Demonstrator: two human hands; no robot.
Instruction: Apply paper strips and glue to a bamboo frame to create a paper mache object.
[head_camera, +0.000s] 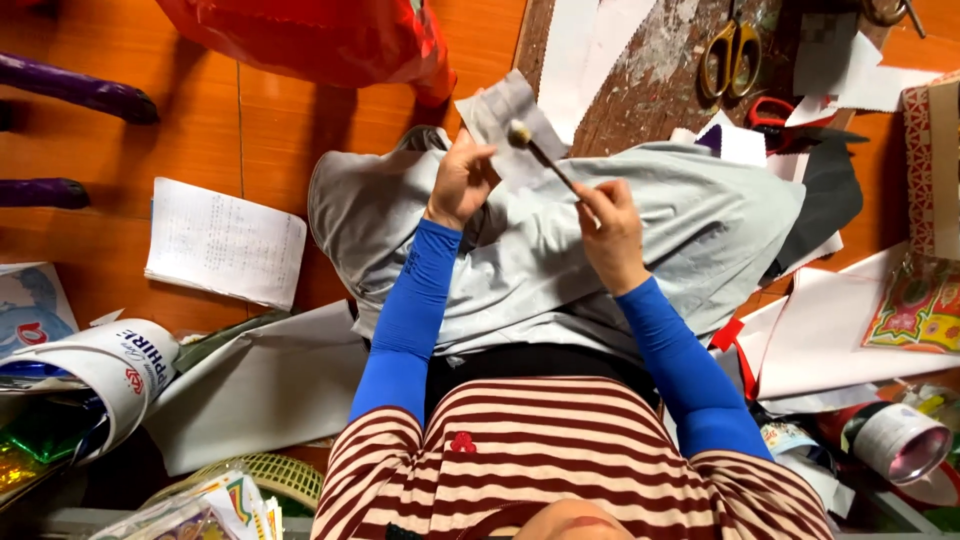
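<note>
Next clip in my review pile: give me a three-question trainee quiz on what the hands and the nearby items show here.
1. True or false: the right hand holds a thin brush by its handle.
2. What does the left hand hold? A) scissors B) a pale piece of paper C) a roll of tape
3. Fill in: the yellow-handled scissors lie on the worn ____ beyond the person's knees.

Key:
1. True; the brush head points at the pale piece of paper.
2. B; the scissors lie untouched.
3. Board.
</note>
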